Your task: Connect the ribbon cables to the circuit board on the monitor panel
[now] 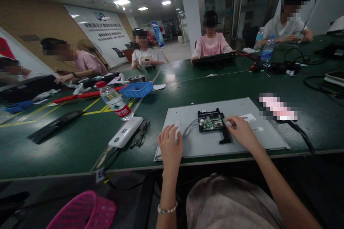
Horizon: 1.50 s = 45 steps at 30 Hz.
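Observation:
A flat grey metal-backed panel (188, 148) lies on the table in front of me. On its middle sits a black plastic bracket (225, 136) holding a green circuit board (211, 123). Grey cables (190, 127) run from the board's left side towards my left hand. My left hand (170, 145) rests over the panel's left edge, its fingers loosely curved and apart beside a small white piece (178, 128); contact with that piece is partly hidden. Thumb and fingertips of my right hand (240, 128) pinch the right side of the bracket.
Left of the panel are a white power bank (125, 132), glasses (140, 134), a water bottle (114, 102) and a blue tray (137, 90). A blurred pink object (278, 106) with a black cable lies right. A pink basket (83, 211) stands below. Several people sit around the table.

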### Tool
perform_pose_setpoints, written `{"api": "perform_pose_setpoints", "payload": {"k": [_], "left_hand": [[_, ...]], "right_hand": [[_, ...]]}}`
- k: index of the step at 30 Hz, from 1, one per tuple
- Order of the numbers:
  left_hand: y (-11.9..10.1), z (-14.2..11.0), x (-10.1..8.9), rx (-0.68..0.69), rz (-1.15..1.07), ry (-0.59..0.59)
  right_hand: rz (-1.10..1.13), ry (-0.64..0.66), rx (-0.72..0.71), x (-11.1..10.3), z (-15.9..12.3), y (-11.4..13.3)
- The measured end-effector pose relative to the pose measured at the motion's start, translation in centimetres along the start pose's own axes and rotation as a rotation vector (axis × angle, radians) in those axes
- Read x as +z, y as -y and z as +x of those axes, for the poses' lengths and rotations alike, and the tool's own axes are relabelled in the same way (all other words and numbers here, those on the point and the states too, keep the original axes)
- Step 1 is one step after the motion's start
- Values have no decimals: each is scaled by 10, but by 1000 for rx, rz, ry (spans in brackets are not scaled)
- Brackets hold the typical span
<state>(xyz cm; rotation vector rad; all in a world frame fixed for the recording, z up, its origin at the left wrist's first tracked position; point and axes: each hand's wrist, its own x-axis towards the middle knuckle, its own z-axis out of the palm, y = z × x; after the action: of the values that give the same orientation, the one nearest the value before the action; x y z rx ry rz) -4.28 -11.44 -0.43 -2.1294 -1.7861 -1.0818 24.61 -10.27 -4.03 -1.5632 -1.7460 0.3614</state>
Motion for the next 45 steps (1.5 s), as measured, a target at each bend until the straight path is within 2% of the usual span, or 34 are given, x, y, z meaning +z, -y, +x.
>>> {"api": "perform_pose_setpoints", "payload": {"k": [4,8,11,14,20,27,30,33,39,45], "left_hand": [[-38,2,8,142,-54,49],[-81,0,26,252,-125,206],[-95,-3,39,270,-107,285],[-93,-7,46,249,-85,329],[-86,-9,47,240,-91,349],[-88,-6,48,238,-111,360],[-86,-6,50,235,-128,367],[-84,-6,52,229,-140,359],[-84,-6,49,239,-152,361],[-85,-6,49,240,-138,361]], "right_hand": [[17,-6,12,-2,-1,4],[-15,-39,23,-1,-1,3],[-77,-66,6,0,-1,1],[-161,-80,-22,2,-2,-1],[-234,-91,-81,-3,4,5],[-251,112,-240,-12,48,33],[-299,235,-273,-4,73,45],[-352,304,-281,8,93,55],[-508,384,-272,25,110,66],[-598,362,-270,23,112,68]]}}
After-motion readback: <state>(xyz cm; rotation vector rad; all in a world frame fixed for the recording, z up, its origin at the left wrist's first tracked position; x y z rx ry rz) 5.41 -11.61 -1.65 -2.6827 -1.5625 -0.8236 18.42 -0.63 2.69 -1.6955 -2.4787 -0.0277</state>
